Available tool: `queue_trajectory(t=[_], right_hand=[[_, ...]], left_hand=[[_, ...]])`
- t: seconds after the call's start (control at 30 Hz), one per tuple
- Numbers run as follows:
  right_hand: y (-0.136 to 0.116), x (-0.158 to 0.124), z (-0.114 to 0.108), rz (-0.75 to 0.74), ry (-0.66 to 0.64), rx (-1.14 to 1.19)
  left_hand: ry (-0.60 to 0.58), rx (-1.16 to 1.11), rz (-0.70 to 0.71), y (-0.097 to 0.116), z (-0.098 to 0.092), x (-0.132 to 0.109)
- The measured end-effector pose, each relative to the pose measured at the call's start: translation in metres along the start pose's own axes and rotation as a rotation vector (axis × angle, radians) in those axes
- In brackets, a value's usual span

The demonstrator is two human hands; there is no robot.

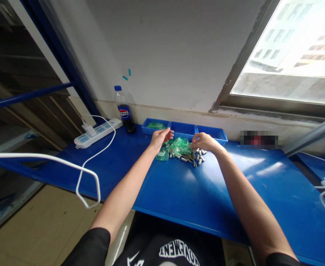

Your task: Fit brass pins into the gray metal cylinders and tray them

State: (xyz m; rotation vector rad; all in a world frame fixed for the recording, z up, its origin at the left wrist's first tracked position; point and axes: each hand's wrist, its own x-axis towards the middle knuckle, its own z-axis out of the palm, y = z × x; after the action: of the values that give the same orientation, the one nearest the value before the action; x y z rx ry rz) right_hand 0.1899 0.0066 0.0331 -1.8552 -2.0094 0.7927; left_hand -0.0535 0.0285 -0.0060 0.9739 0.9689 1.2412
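Over the left side of a pile of small green plastic packets (180, 146), my left hand (160, 139) is held with its fingers loosely bent and the thumb apart, no object visible in it. My right hand (204, 142) is at the pile's right side, its fingers closed in a pinch; what is between the fingertips is too small to make out. Just below it lies a heap of small silver cylindrical parts with thin brass-coloured pins (197, 158). One flat green packet (162, 155) rests at the pile's left edge.
Behind the pile stand three joined blue bins (183, 129); the left one contains green packets (156, 125). A cola bottle (125, 111) and a white power strip (98, 133) stand at the back left. A white cable (90, 173) loops over the blue table (179, 195).
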Motion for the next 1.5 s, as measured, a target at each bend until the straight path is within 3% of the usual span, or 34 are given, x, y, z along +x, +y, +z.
queue_trajectory(t=[0.2, 0.5, 0.67, 0.77, 1.07, 1.2, 1.33, 1.5], right_hand=[[-0.004, -0.003, 0.001, -0.042, 0.036, 0.231], [-0.027, -0.026, -0.028, -0.222, 0.088, 0.533], [-0.035, -0.036, -0.037, -0.401, 0.031, 0.643], [-0.034, -0.037, -0.038, -0.452, 0.032, 0.672], [-0.018, -0.02, -0.024, -0.396, 0.132, 0.555], [-0.012, -0.016, -0.022, -0.245, 0.151, 0.302], [-0.009, -0.011, -0.015, -0.09, 0.131, 0.007], [-0.009, -0.001, 0.005, -0.094, 0.144, -0.063]], left_hand=[[-0.073, 0.127, 0.069, -0.003, 0.005, -0.002], [-0.156, 0.223, 0.172, -0.001, 0.01, -0.007], [-0.333, 0.29, 0.252, 0.007, 0.016, -0.019], [-0.413, 0.286, 0.259, 0.008, 0.016, -0.021], [-0.402, 0.291, 0.277, 0.012, 0.012, -0.019], [-0.284, 0.207, 0.223, 0.007, 0.008, -0.011], [0.031, -0.078, 0.115, 0.003, 0.002, 0.0], [0.333, -0.543, -0.011, 0.01, -0.007, 0.008]])
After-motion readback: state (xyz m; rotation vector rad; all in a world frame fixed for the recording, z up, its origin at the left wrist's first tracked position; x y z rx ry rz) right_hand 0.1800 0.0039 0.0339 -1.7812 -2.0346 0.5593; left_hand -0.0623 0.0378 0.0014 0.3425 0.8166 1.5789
